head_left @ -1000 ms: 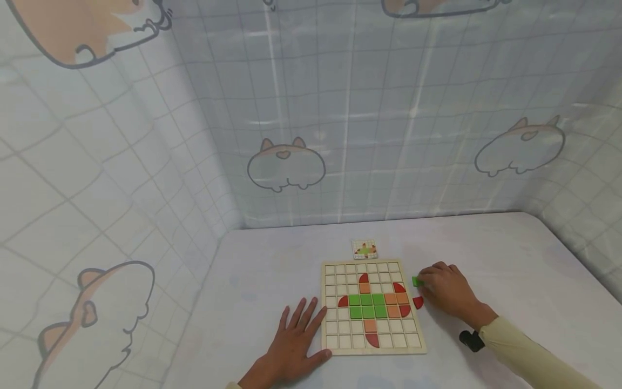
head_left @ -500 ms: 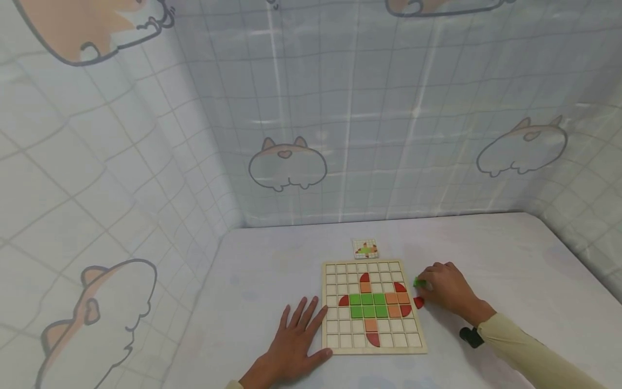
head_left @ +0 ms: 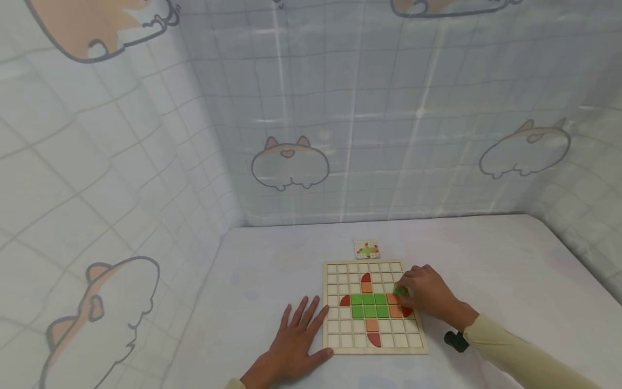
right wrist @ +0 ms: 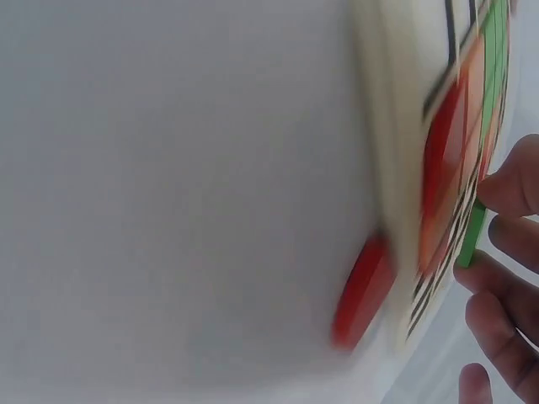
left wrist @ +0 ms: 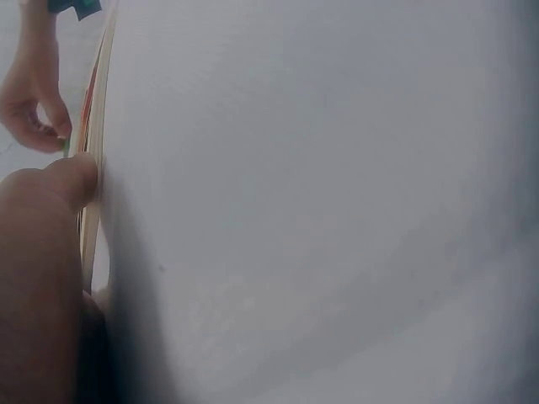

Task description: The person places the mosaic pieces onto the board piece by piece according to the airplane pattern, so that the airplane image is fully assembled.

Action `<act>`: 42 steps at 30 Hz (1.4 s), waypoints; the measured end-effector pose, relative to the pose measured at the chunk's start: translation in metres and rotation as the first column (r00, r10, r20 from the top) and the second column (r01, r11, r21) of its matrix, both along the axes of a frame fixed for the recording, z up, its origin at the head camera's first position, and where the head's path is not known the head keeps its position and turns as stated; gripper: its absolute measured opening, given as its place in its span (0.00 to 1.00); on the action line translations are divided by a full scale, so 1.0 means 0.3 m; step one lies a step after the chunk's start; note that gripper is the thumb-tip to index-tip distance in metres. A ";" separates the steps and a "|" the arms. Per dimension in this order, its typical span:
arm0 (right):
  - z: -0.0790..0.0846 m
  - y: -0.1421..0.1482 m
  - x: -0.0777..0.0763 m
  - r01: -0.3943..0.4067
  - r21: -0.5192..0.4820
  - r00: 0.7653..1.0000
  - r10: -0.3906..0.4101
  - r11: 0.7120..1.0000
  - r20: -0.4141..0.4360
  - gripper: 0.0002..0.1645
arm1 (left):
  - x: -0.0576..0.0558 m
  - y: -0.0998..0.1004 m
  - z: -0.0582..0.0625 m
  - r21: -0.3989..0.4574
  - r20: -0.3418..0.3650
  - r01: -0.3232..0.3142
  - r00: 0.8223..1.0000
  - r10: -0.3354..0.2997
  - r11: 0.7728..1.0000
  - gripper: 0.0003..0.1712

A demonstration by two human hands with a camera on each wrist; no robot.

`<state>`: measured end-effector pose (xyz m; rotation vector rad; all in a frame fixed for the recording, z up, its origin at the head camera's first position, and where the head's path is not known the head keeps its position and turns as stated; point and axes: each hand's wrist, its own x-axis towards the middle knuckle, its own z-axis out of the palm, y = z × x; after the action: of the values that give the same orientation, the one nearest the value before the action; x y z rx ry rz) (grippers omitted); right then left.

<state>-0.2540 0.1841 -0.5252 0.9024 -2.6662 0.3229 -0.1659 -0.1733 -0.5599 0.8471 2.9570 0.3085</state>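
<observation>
My right hand (head_left: 428,292) pinches a green square tile (right wrist: 473,237) between thumb and fingers, over the right part of the wooden grid board (head_left: 374,351). On the board lie green square tiles (head_left: 370,312), orange square tiles (head_left: 371,325) and red quarter-circle pieces (head_left: 373,339), forming a cross-like pattern. My left hand (head_left: 296,343) lies flat with spread fingers on the table at the board's left side, its fingertips at the edge. Part of the orange and red pieces at the right is hidden behind my right hand.
A small pattern card (head_left: 366,249) lies just beyond the board's far edge. One loose red quarter-circle piece (right wrist: 364,290) rests on the white table beside the board. A curtain (head_left: 369,162) with a grid and cartoon animals hangs behind the table.
My right hand has picked up the green tile from the table right of the board and carried it left over the board. My left hand has stayed in place.
</observation>
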 end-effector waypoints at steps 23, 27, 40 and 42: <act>-0.008 -0.307 0.050 -0.328 -0.016 0.944 0.327 0.945 -0.049 0.06 | -0.005 -0.005 -0.010 0.019 -0.020 0.010 1.000 -0.009 1.000 0.47; -0.015 -0.344 0.060 -0.345 0.004 0.938 0.345 0.939 -0.031 0.06 | -0.003 -0.005 -0.010 0.055 -0.023 0.027 0.999 -0.025 0.998 0.46; -0.009 -0.372 0.060 -0.312 0.152 0.948 0.317 0.938 -0.007 0.05 | -0.010 -0.008 -0.027 0.032 -0.069 0.029 0.997 -0.027 0.999 0.47; -0.005 -0.372 0.056 -0.305 0.161 0.951 0.308 0.939 0.008 0.05 | -0.012 -0.009 -0.027 0.028 -0.057 0.023 0.998 -0.021 0.999 0.47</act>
<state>-0.2371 0.0723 -0.5268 1.3704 -2.5594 0.1677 -0.1693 -0.1759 -0.5681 0.9056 2.9997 0.3316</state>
